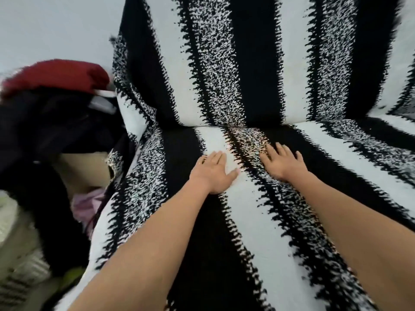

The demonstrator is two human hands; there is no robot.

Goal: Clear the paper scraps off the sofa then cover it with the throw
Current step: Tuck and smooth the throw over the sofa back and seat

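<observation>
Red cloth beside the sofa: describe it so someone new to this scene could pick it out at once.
Find the black and white striped throw filling the view and follow it to its left edge, where a dark heap of clothing sits. The red cloth lies on top of that heap, against the pale wall; nothing else nearby is red.

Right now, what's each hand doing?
Left hand: open, fingers flat on the throw, holding nothing.
Right hand: open, flat on the throw, holding nothing.
</observation>
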